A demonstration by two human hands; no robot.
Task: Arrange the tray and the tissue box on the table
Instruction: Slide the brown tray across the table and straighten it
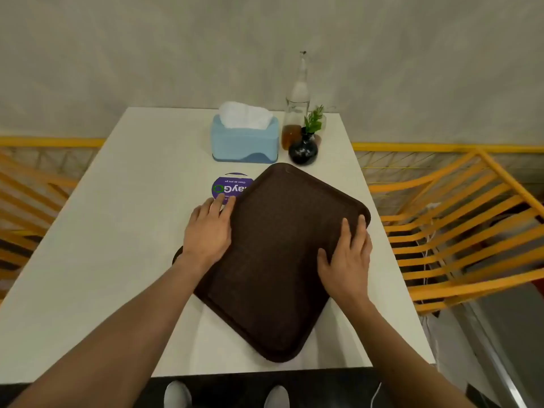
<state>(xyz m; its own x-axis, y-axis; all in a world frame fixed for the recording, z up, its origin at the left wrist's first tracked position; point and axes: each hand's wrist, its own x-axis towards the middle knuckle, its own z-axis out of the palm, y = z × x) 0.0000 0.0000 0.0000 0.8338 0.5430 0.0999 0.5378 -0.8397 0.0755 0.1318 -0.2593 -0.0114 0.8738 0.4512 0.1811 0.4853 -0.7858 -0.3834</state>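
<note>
**Both hands on skewed tray, tissue box at far edge**

Head view: white table (88,231) seen from above, person standing at the near edge (shoe tips visible at the bottom). Dark brown tray (273,260) lies flat on the table, rotated so its corners point toward and away from the person, empty. It partly covers a round purple sticker (226,185) on the tabletop.

Left hand (207,231) rests palm-down on the tray's left rim, fingers spread flat, fingertips reaching the sticker; not wrapped around anything. Right hand (348,254) lies flat on the tray's right side, fingers extended toward the right corner, thumb out on the tray surface; pressing, not gripping.

Light blue tissue box (245,139) stands at the far middle of the table, white tissue bunched out of the top, well apart from both hands, just beyond the sticker. Right of it: glass bottle (295,113) with amber liquid at the base, and a small black vase (303,150) with a green sprig, near the tray's far corner. Orange slatted chairs (459,231) flank the table.
</note>
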